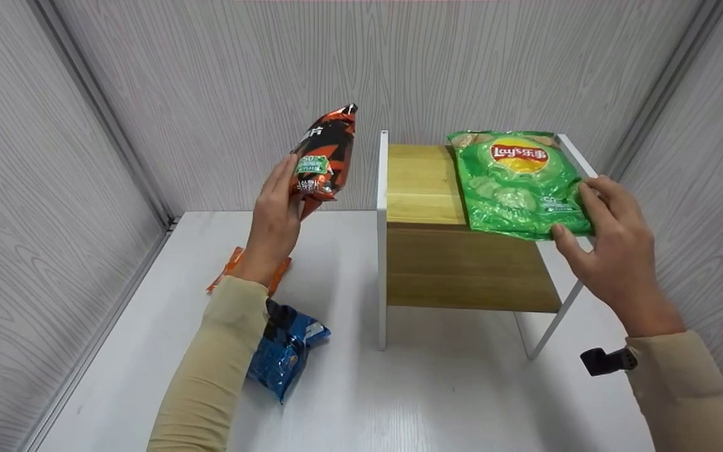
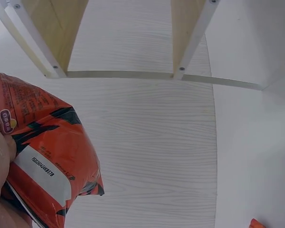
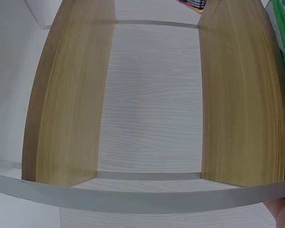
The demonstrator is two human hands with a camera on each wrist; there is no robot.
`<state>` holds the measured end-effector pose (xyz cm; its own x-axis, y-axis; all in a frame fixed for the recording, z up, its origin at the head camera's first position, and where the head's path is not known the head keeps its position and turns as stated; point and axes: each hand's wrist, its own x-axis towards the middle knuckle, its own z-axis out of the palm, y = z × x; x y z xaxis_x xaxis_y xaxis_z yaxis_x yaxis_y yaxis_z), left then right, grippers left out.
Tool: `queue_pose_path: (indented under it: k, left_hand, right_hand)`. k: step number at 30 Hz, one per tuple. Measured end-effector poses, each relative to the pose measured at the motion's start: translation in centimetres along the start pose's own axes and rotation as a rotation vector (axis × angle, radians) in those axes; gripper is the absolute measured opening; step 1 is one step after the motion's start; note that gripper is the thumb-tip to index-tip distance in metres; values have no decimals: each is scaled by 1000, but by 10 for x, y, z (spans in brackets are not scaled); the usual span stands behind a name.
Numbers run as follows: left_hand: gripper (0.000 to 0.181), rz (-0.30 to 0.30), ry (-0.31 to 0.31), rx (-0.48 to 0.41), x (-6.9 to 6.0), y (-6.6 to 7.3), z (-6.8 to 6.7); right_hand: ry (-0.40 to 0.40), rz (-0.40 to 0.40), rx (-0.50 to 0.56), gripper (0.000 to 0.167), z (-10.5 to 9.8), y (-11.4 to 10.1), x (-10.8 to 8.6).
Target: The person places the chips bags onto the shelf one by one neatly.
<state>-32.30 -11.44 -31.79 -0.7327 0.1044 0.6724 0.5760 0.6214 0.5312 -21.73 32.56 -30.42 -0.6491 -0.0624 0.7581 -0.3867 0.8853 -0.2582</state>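
My left hand holds up a red and black bag of chips by its lower left side, to the left of the shelf rack. In the left wrist view the back of this bag shows a white label strip. My right hand grips the lower right corner of a green Lay's chip bag, thumb at the front edge and fingers at the right side. That bag lies face up on the top board of the rack, over its right part. The right wrist view shows only a sliver of it.
The small two-board rack with white metal sides stands on a white table. Its lower board sits beneath the top one. Left on the table lie a blue chip bag and an orange bag, partly behind my left arm. Grey wood-grain walls enclose the table.
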Motion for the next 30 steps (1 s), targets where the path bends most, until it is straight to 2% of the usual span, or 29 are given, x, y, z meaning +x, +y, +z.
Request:
queue_pose_path:
  k: [8,19,25,30]
  left_hand:
    - [51,145,23,37,15,31,-7]
    - [54,285,16,167,32,71,-22]
    - [56,336,-30,234,34,91,-24]
    - [58,406,-83,335,34,109,-19]
  right_hand:
    - [1,7,-6,64,0,1,-1]
    - [-7,7,-7,65,2,-1,2]
    - [-14,1,-12,65,3,-2,3]
    - [-10,1,-3,64,3,-1,3]
